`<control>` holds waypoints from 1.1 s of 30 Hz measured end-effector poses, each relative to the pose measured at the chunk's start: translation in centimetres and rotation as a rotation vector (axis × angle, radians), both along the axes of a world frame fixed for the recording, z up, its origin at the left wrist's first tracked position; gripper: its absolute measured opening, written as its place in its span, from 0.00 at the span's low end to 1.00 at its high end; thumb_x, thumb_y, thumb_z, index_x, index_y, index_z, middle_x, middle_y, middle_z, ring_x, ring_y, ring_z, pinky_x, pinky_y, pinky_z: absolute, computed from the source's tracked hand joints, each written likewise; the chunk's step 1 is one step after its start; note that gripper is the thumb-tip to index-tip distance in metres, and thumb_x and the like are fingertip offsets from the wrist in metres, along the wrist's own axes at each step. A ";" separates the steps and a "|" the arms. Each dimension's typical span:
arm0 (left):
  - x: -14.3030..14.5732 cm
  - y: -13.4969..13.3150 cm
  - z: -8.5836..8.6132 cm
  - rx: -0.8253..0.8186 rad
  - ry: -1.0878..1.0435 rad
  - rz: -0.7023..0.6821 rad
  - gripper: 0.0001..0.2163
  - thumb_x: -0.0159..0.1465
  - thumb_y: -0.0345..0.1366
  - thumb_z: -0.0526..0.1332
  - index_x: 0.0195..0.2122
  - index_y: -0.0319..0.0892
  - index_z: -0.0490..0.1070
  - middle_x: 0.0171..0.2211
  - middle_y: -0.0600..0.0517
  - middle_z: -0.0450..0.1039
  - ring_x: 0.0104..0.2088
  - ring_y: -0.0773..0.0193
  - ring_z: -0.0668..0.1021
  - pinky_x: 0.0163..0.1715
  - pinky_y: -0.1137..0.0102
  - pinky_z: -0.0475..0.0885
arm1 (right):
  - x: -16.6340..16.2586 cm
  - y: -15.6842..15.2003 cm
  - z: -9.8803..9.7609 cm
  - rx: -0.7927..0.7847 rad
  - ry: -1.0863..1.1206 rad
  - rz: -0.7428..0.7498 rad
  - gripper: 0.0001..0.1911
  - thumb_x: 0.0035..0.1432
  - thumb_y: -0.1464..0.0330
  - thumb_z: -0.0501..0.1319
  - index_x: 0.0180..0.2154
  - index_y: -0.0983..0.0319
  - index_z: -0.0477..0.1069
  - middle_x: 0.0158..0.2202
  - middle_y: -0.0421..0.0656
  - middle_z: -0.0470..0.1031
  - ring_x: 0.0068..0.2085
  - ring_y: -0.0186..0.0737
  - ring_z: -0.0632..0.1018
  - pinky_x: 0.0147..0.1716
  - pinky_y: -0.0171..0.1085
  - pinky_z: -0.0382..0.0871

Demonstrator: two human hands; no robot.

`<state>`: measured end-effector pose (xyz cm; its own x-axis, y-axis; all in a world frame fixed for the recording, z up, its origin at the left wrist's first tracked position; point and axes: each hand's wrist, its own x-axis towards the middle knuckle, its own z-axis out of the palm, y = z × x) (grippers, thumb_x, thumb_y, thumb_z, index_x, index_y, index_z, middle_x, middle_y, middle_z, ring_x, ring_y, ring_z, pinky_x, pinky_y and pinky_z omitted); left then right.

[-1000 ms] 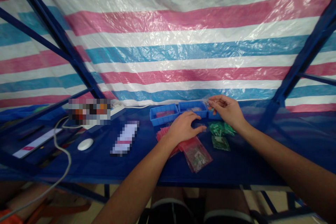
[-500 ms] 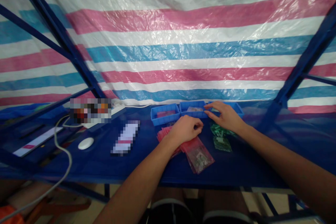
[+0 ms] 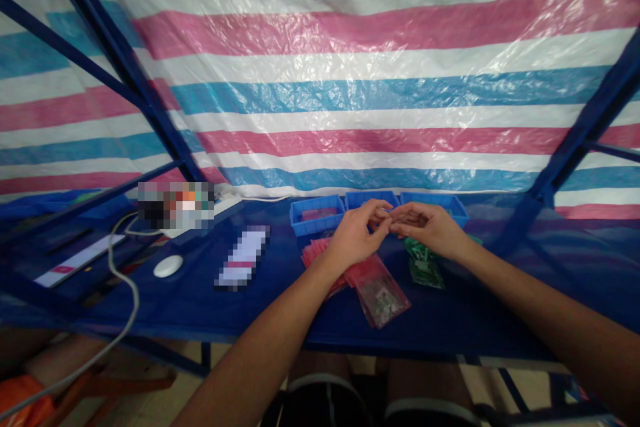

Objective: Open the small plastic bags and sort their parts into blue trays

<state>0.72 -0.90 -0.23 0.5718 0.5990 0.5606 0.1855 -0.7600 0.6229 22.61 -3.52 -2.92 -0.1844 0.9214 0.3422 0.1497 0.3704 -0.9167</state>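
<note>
My left hand (image 3: 359,232) and my right hand (image 3: 431,225) meet fingertip to fingertip above the table. Both have their fingers drawn together; whatever is between them, if anything, is too small to make out. Beneath my left hand lie pink plastic bags (image 3: 379,290), the front one with small grey-white pieces inside. Green bags (image 3: 426,271) with small contents rest below my right hand. Behind the hands stand a left blue bin (image 3: 317,221) holding something pinkish, a middle blue bin (image 3: 367,198) and a right blue bin (image 3: 453,208), the latter two partly covered by my hands.
To the left are a blurred-out phone-like item (image 3: 243,258), a white mouse-shaped object (image 3: 169,266), a white power strip (image 3: 227,205) and a pale cable (image 3: 131,293). Blue frame bars (image 3: 145,97) rise on both sides before a striped plastic sheet (image 3: 350,90).
My right hand has come left and down from the bins, its fingers closing in to meet my left hand. My left hand has risen slightly. The view has shifted a little.
</note>
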 end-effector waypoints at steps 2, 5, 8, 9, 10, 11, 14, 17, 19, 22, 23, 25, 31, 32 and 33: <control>0.1 0.1 -0.1 -0.019 -0.009 -0.004 0.12 0.71 0.34 0.62 0.55 0.42 0.73 0.42 0.49 0.84 0.39 0.62 0.85 0.41 0.69 0.79 | -0.2 -0.1 0.1 -0.030 0.029 -0.036 0.22 0.52 0.51 0.77 0.41 0.58 0.81 0.37 0.45 0.86 0.35 0.45 0.84 0.37 0.43 0.81; 0.1 0.4 -0.3 -0.051 -0.028 0.024 0.12 0.70 0.36 0.63 0.54 0.42 0.73 0.40 0.49 0.84 0.37 0.62 0.85 0.41 0.68 0.80 | -0.3 -0.3 0.4 -0.043 0.052 -0.077 0.24 0.49 0.49 0.79 0.38 0.58 0.81 0.35 0.46 0.86 0.33 0.44 0.83 0.36 0.44 0.81; -0.1 0.8 -0.5 -0.071 -0.036 0.045 0.13 0.71 0.37 0.63 0.55 0.43 0.72 0.40 0.49 0.84 0.38 0.62 0.85 0.43 0.68 0.80 | -0.4 -0.4 0.6 -0.061 0.077 -0.071 0.26 0.48 0.48 0.78 0.40 0.59 0.82 0.36 0.47 0.86 0.34 0.45 0.84 0.40 0.46 0.82; -0.1 0.9 -0.6 -0.075 -0.039 0.048 0.13 0.71 0.37 0.63 0.55 0.43 0.72 0.41 0.49 0.84 0.39 0.62 0.85 0.43 0.68 0.80 | -0.4 -0.4 0.6 -0.065 0.090 -0.068 0.26 0.48 0.48 0.78 0.41 0.60 0.82 0.37 0.47 0.86 0.35 0.45 0.84 0.41 0.47 0.82; -0.2 1.0 -0.6 -0.080 -0.041 0.047 0.13 0.71 0.38 0.63 0.55 0.43 0.71 0.41 0.49 0.84 0.40 0.62 0.85 0.44 0.68 0.80 | -0.4 -0.3 0.6 -0.069 0.103 -0.065 0.26 0.49 0.49 0.78 0.42 0.60 0.83 0.38 0.47 0.86 0.35 0.45 0.85 0.43 0.47 0.82; -0.2 1.0 -0.7 -0.084 -0.042 0.042 0.13 0.71 0.37 0.63 0.55 0.43 0.71 0.41 0.49 0.84 0.40 0.62 0.85 0.44 0.68 0.80 | -0.4 -0.3 0.6 -0.072 0.116 -0.062 0.26 0.49 0.50 0.78 0.42 0.60 0.82 0.39 0.47 0.86 0.36 0.45 0.85 0.44 0.48 0.83; -0.2 1.0 -0.8 -0.088 -0.034 0.027 0.14 0.70 0.36 0.65 0.55 0.43 0.71 0.42 0.49 0.84 0.39 0.62 0.85 0.43 0.68 0.80 | -0.5 -0.1 0.1 -0.070 0.136 -0.056 0.24 0.49 0.53 0.78 0.43 0.59 0.81 0.40 0.47 0.86 0.37 0.46 0.86 0.44 0.48 0.83; 0.0 0.9 -0.9 -0.070 -0.019 0.035 0.15 0.68 0.33 0.66 0.55 0.42 0.72 0.41 0.50 0.83 0.38 0.64 0.84 0.42 0.69 0.79 | -0.6 0.1 -0.5 -0.023 0.101 -0.067 0.20 0.51 0.57 0.77 0.43 0.58 0.79 0.38 0.44 0.85 0.38 0.45 0.85 0.45 0.46 0.82; 0.1 0.8 -0.9 -0.055 -0.013 0.042 0.15 0.67 0.32 0.65 0.54 0.42 0.72 0.41 0.50 0.82 0.38 0.64 0.84 0.41 0.70 0.79 | -0.8 0.1 -0.8 0.026 0.062 -0.077 0.17 0.54 0.60 0.76 0.43 0.57 0.78 0.39 0.44 0.84 0.39 0.44 0.85 0.47 0.46 0.81; 0.2 0.7 -0.8 -0.035 0.005 0.046 0.16 0.66 0.30 0.65 0.54 0.42 0.71 0.40 0.50 0.81 0.38 0.64 0.83 0.41 0.69 0.78 | -1.0 -0.1 -1.1 0.065 0.008 -0.084 0.17 0.55 0.63 0.74 0.46 0.57 0.77 0.41 0.44 0.84 0.41 0.45 0.85 0.49 0.47 0.81; 0.2 0.6 -0.8 -0.028 0.010 0.048 0.16 0.65 0.30 0.65 0.54 0.42 0.71 0.39 0.51 0.81 0.37 0.64 0.82 0.41 0.69 0.78 | -1.1 -0.2 -1.1 0.068 -0.014 -0.083 0.17 0.56 0.63 0.73 0.47 0.57 0.77 0.40 0.44 0.84 0.41 0.46 0.85 0.48 0.47 0.81; 0.2 0.5 -0.8 -0.009 0.021 0.059 0.18 0.63 0.29 0.65 0.54 0.43 0.70 0.38 0.53 0.80 0.36 0.64 0.81 0.41 0.69 0.78 | -1.1 -0.3 -1.1 0.086 -0.065 -0.079 0.17 0.57 0.64 0.71 0.48 0.57 0.76 0.40 0.44 0.84 0.40 0.46 0.85 0.47 0.48 0.81; 0.1 0.5 -0.9 0.028 0.040 0.057 0.19 0.65 0.30 0.63 0.57 0.44 0.68 0.39 0.52 0.80 0.39 0.63 0.82 0.44 0.67 0.78 | -0.7 -0.2 -0.9 0.181 -0.210 -0.131 0.15 0.58 0.62 0.71 0.47 0.56 0.78 0.38 0.43 0.84 0.37 0.46 0.84 0.43 0.47 0.81; 0.1 0.5 -0.9 0.022 0.040 0.050 0.18 0.65 0.30 0.63 0.57 0.44 0.68 0.40 0.52 0.80 0.39 0.63 0.82 0.44 0.67 0.78 | -0.6 -0.2 -0.9 0.169 -0.203 -0.136 0.15 0.58 0.61 0.72 0.46 0.56 0.78 0.37 0.43 0.83 0.37 0.46 0.83 0.41 0.46 0.81; 0.1 0.6 -0.9 0.015 0.041 0.043 0.18 0.66 0.30 0.62 0.57 0.44 0.68 0.39 0.52 0.80 0.38 0.63 0.82 0.43 0.68 0.78 | -0.6 -0.1 -0.9 0.152 -0.184 -0.136 0.15 0.58 0.59 0.72 0.46 0.56 0.79 0.36 0.44 0.83 0.36 0.46 0.83 0.40 0.46 0.81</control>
